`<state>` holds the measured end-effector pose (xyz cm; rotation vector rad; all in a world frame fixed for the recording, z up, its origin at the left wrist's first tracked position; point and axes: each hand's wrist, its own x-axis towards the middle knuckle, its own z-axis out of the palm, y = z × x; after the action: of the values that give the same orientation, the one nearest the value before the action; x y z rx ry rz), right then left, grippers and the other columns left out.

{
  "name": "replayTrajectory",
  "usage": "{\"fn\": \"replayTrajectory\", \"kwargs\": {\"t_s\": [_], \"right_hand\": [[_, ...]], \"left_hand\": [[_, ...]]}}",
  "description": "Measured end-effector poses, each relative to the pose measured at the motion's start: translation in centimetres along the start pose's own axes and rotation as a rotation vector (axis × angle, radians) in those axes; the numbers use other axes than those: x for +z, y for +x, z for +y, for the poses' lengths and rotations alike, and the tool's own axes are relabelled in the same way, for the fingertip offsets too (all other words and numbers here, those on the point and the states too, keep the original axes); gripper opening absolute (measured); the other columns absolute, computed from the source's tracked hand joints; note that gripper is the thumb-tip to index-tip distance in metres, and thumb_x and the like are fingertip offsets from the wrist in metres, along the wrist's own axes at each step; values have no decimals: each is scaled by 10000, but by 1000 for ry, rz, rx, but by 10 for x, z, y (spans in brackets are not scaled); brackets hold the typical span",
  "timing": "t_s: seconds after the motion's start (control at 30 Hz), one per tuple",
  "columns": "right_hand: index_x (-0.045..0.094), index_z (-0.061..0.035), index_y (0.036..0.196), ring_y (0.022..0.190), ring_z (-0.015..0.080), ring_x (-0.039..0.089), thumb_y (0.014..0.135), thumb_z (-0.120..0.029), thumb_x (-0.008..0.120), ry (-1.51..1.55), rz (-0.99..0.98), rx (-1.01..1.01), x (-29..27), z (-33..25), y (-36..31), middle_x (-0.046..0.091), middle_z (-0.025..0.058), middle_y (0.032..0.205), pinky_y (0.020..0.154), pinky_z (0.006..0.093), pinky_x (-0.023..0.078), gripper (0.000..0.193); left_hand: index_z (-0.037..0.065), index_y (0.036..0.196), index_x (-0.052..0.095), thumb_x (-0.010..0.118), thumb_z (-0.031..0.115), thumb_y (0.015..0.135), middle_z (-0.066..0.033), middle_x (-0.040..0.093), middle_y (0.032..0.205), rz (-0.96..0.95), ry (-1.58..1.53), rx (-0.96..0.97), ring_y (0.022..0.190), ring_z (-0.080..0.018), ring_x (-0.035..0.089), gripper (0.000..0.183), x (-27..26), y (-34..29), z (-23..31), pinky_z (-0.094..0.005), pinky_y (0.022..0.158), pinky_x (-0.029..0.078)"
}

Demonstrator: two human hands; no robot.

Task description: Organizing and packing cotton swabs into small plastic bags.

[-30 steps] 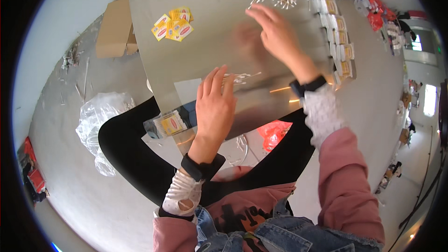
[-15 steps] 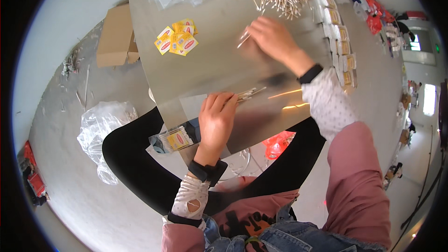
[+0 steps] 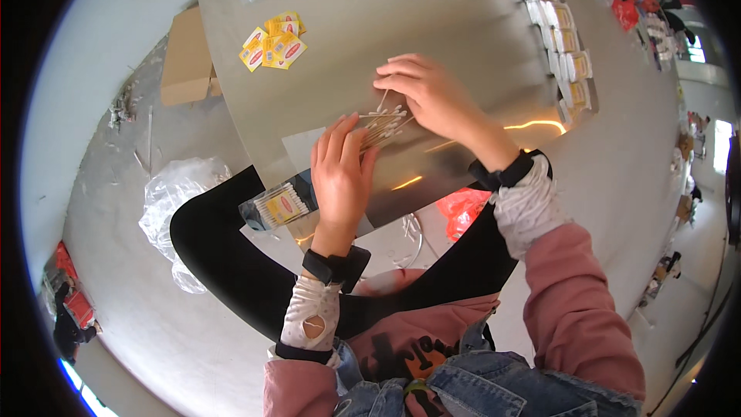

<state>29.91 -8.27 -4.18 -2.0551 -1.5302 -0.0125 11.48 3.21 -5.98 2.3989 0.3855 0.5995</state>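
Over the table (image 3: 340,54), cotton swabs (image 3: 386,125) bunched.
White-tipped, tan-stemmed, they fanned from the closed left hand (image 3: 340,177); what the half-parted right hand (image 3: 440,103) held was unclear.

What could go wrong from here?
The cotton swabs bunched at the left hand could scatter if the right hand, close by, knocks them. The filled packet at the table's near-left corner might fall if the left wrist brushes it.

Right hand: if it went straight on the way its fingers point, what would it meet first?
Probably the yellow cards, up and left of the right hand; its height above the table is unclear.
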Motion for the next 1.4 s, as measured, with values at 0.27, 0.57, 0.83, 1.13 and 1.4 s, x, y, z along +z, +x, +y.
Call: {"fn": "replayTrajectory", "kwargs": {"t_s": [0.27, 0.57, 0.83, 1.13, 1.4], "right_hand": [[607, -43, 857, 899, 314, 603, 794, 46, 642, -1, -92, 114, -10, 23, -18, 618, 77, 900, 743, 430, 496, 115], [636, -34, 909, 907, 337, 607, 806, 68, 618, 185, -180, 163, 18, -21, -13, 621, 108, 903, 761, 432, 490, 146], [643, -31, 994, 842, 284, 645, 890, 22, 632, 325, 79, 346, 5, -23, -34, 666, 106, 925, 733, 377, 517, 117], [577, -65, 900, 793, 285, 621, 845, -15, 669, 89, -15, 150, 11, -31, -34, 638, 61, 839, 685, 393, 508, 118], [536, -64, 884, 820, 285, 612, 806, 3, 652, 25, -36, 0, 17, -38, -30, 614, 53, 807, 684, 419, 504, 155]], "left_hand": [[15, 995, 692, 738, 37, 788, -107, 697, 1146, -12, -53, 55, 1082, -306, 647, 213, 4, -1, -9, -424, 932, 520], [23, 1237, 626, 754, 38, 788, -145, 584, 1377, -41, 4, -7, 1217, -353, 578, 468, 4, -1, 1, -439, 1017, 478], [-70, 1515, 321, 628, 498, 906, -218, 270, 1622, -250, 370, -4, 1526, -344, 222, 888, 31, -24, 18, -516, 1222, 201], [-81, 1510, 326, 579, 625, 887, -232, 282, 1614, -279, 449, -25, 1517, -359, 242, 975, 35, -43, 30, -529, 1215, 203], [-73, 1523, 311, 568, 620, 902, -233, 279, 1614, -284, 452, -30, 1519, -359, 237, 966, 33, -43, 30, -527, 1220, 188]]}}
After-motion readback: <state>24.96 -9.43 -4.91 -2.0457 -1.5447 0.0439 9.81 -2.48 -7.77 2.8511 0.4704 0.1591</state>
